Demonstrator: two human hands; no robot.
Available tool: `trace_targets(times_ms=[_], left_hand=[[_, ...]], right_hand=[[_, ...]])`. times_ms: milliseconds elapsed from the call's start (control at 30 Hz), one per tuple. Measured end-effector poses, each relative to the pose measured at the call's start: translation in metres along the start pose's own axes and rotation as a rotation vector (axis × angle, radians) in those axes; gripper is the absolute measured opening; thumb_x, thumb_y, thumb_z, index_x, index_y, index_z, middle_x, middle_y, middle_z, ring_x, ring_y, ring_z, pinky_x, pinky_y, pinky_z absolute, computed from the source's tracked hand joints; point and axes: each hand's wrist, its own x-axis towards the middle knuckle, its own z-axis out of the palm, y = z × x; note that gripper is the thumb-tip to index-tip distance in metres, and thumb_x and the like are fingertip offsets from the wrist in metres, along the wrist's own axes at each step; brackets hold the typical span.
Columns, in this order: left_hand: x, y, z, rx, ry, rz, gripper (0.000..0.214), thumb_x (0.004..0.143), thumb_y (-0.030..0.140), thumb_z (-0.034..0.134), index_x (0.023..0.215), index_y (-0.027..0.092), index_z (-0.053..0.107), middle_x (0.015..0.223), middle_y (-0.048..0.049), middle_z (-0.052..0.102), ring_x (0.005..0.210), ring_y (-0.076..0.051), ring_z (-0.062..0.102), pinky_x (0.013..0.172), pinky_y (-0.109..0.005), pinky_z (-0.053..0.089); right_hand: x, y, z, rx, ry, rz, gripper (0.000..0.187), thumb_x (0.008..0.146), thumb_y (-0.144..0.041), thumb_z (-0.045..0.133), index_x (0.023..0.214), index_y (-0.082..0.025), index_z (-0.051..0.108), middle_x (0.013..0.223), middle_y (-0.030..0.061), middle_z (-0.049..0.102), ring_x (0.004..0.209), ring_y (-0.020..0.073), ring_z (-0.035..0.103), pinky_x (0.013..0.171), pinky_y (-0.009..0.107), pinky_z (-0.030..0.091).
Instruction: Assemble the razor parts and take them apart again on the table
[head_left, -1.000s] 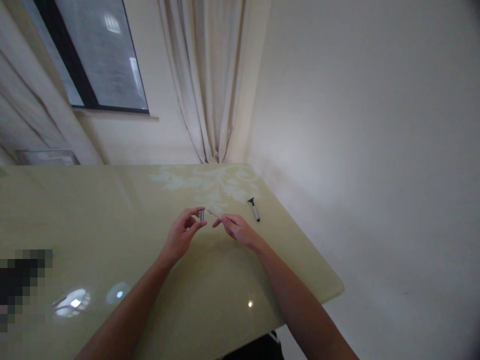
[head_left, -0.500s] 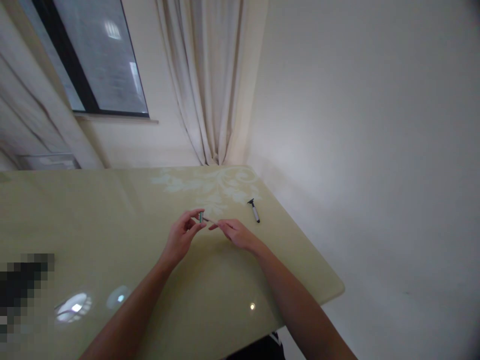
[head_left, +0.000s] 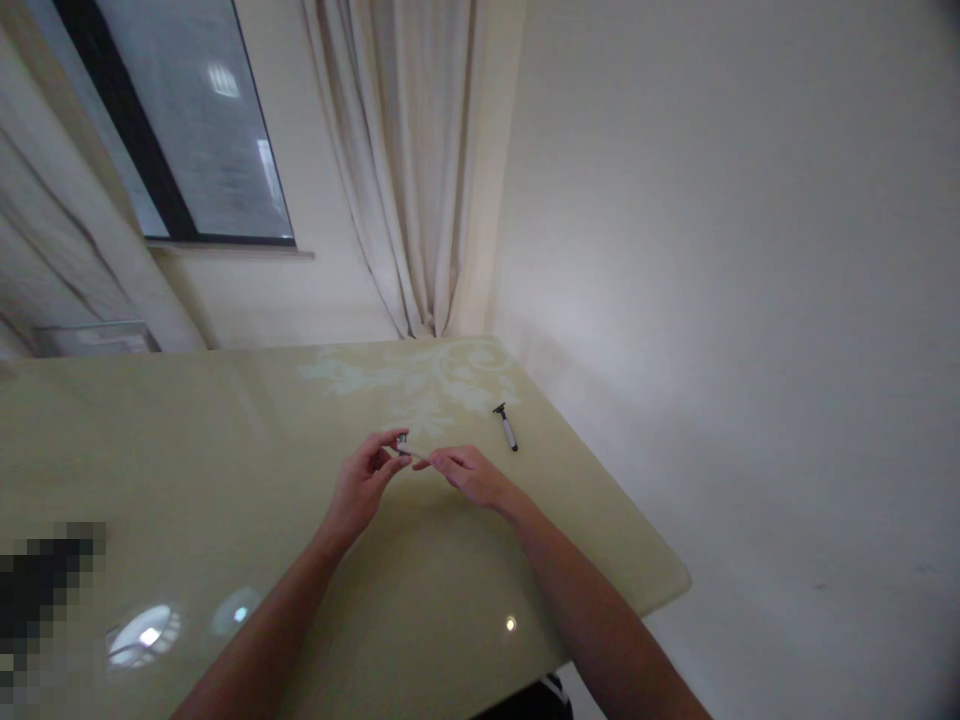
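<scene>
My left hand (head_left: pixel 365 478) pinches the small head of a razor (head_left: pixel 403 441) between thumb and index finger, the other fingers curled. From the head a thin, pale handle runs to my right hand (head_left: pixel 466 474), whose fingers are closed on its other end. Both hands are just above the table, close together. The handle's far end is hidden in my right fingers, and the head is too small to make out in detail. Right of my hands a second razor (head_left: pixel 509 430), with a black head and a grey handle, lies on the table.
The glossy, pale yellow-green table (head_left: pixel 210 460) has a white floral pattern at its far right corner. A pixelated dark shape (head_left: pixel 41 580) is at the left. Behind the table are a window (head_left: pixel 217 120) and curtains (head_left: pixel 405 170). A wall (head_left: pixel 712 280) borders the right side.
The razor head has turned between my left fingers, so its greenish face no longer shows. The handle has tilted slightly. The camera view has shifted a little.
</scene>
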Motion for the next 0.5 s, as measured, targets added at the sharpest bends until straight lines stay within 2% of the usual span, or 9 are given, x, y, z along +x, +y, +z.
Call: trace_targets(times_ms=[167,333,500], left_hand=[[-0.0008,-0.0006,-0.0005,0.018,-0.004,-0.009,0.041,0.083,0.043,0.076,0.118,0.022,0.072,0.082,0.0022,0.059,0.06,-0.01,0.047,0.056,-0.023,0.04],[-0.0013,-0.001,0.0008,0.004,0.002,0.008,0.041,0.082,0.043,0.076,0.117,0.023,0.073,0.081,0.0021,0.059,0.06,-0.01,0.047,0.057,-0.023,0.041],[-0.0023,-0.0018,0.0009,0.021,-0.004,0.003,0.041,0.082,0.042,0.076,0.118,0.023,0.073,0.081,0.0025,0.059,0.059,-0.01,0.047,0.057,-0.024,0.041]], right_hand=[[0.002,0.0018,-0.0018,-0.09,0.107,-0.022,0.054,0.104,-0.056,0.046,0.109,-0.016,0.081,0.07,0.0005,0.054,0.068,0.0145,0.045,0.067,0.026,0.034],[0.002,0.0013,-0.0006,-0.078,0.043,-0.05,0.048,0.107,-0.049,0.043,0.111,-0.019,0.081,0.072,0.0004,0.057,0.07,0.0148,0.05,0.069,0.026,0.036],[0.0022,0.0012,-0.0016,-0.153,0.116,-0.028,0.047,0.106,-0.047,0.046,0.109,-0.017,0.081,0.077,0.0025,0.064,0.072,0.0156,0.053,0.07,0.026,0.037]])
